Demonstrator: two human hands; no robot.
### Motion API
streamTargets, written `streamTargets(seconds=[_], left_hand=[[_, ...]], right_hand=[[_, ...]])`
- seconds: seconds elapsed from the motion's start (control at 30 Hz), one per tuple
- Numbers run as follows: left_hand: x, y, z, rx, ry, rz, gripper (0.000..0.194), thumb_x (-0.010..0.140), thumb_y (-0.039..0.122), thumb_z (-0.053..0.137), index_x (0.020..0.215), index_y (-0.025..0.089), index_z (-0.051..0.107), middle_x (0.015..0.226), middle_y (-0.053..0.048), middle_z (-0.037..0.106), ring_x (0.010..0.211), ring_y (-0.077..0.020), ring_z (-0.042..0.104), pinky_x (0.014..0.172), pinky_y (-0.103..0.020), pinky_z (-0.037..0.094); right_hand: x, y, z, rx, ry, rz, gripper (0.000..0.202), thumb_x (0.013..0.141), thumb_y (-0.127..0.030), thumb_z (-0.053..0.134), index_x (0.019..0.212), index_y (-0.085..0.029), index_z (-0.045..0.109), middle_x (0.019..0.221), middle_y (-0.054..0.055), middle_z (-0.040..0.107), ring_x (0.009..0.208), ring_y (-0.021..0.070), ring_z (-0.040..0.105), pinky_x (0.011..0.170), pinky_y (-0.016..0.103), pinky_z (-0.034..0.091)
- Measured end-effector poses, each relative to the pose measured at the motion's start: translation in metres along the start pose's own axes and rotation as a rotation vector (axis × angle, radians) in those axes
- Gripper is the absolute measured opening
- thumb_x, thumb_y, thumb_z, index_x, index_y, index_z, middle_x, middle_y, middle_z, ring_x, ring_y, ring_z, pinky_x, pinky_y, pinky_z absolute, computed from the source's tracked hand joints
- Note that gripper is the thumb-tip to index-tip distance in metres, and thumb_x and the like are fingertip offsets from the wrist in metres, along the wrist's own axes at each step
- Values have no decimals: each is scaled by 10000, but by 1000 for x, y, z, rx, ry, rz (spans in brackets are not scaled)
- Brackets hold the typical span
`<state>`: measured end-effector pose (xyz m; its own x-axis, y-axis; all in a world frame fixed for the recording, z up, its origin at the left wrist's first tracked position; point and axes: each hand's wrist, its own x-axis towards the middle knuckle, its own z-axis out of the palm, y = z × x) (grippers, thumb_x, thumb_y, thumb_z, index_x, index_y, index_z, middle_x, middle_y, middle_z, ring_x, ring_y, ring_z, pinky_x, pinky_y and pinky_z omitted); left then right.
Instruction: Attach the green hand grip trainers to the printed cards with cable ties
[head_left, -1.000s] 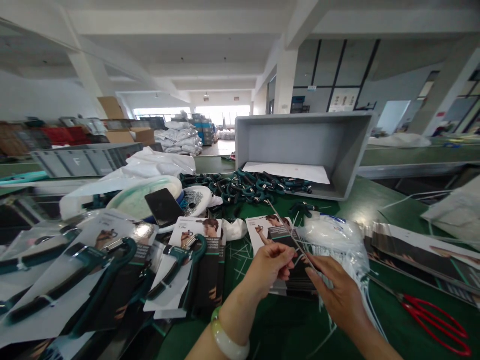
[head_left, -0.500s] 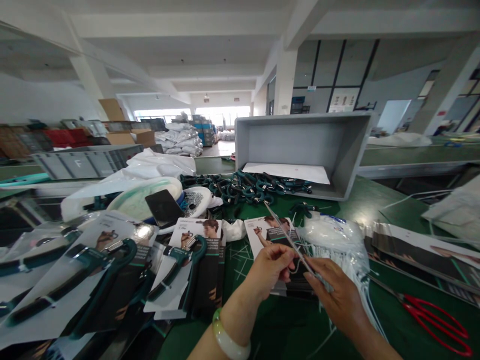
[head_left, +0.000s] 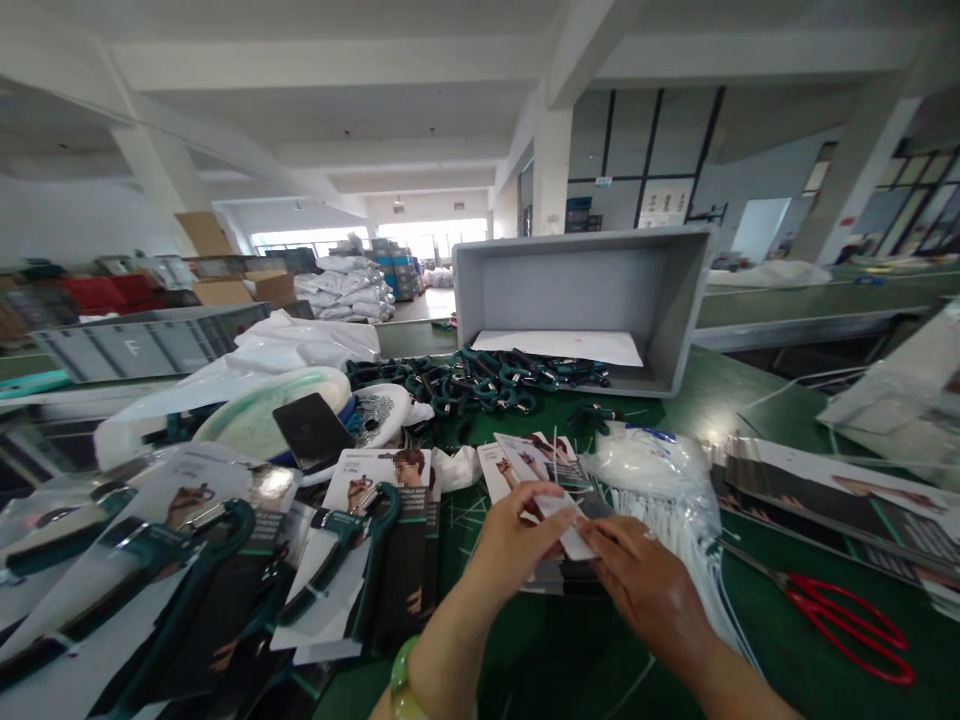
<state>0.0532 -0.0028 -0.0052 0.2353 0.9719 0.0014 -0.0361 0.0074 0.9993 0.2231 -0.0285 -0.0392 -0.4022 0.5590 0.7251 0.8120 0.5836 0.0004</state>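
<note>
My left hand (head_left: 504, 545) grips the left side of a printed packaging card (head_left: 576, 541), thumb on its pale face. On the opposite edge, my right hand (head_left: 649, 580) has its fingers closed on the same card. A thin white cable tie (head_left: 556, 456) stands up beside the card; how it is fixed is hidden. Below and behind my hands lies a stack of similar cards (head_left: 493, 482). A plastic bag of white cable ties (head_left: 660, 475) sits just to the right. Left of my hands, a dark green hand grip strengthener (head_left: 337, 545) rests on its card.
Red-handled scissors (head_left: 847, 620) lie at right, below more printed cards (head_left: 832, 500). Loose hand grips (head_left: 480, 380) are heaped before a tipped grey crate (head_left: 577, 285). A phone (head_left: 311, 430) leans by a white dish (head_left: 386, 415). More carded grips (head_left: 142, 570) overlap at left.
The card has turned from nearly edge-on to show its pale face, and lowered. My hands have drawn closer together on it. The view has shifted slightly.
</note>
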Motion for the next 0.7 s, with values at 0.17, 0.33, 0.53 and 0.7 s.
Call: streamTargets(seconds=[0.17,0.33,0.53,0.7], left_hand=[[8,-8,-18,307,147,52,184,693,348,596,673,167,616,741,-19,556,603,-109,501,524,-206,423],[14,-14,-25,56,200,116,312,747,479,528,807,177,578,892,-41,568,790,-147,537,647,-232,462],[24,-39,-28,-108,264,57,492,623,472,680,979,175,516,838,-29,595,693,-128,568,592,-219,453],[38,-60,-43,26,382,-44,466,618,349,691,996,143,513,620,45,503,514,-97,501,475,-200,383]], right_hand=[[4,-6,6,-38,-106,-11,263,843,-169,431,1022,-153,622,871,102,638,810,197,598,672,307,533],[5,1,15,-15,-120,48,231,827,-216,501,1013,-144,618,892,107,625,815,206,588,681,318,517],[13,-3,25,20,-148,83,227,793,-245,577,986,-137,628,895,108,628,827,218,580,707,343,497],[47,16,26,57,-354,40,267,814,-410,542,958,-208,643,934,66,642,875,191,579,767,295,462]])
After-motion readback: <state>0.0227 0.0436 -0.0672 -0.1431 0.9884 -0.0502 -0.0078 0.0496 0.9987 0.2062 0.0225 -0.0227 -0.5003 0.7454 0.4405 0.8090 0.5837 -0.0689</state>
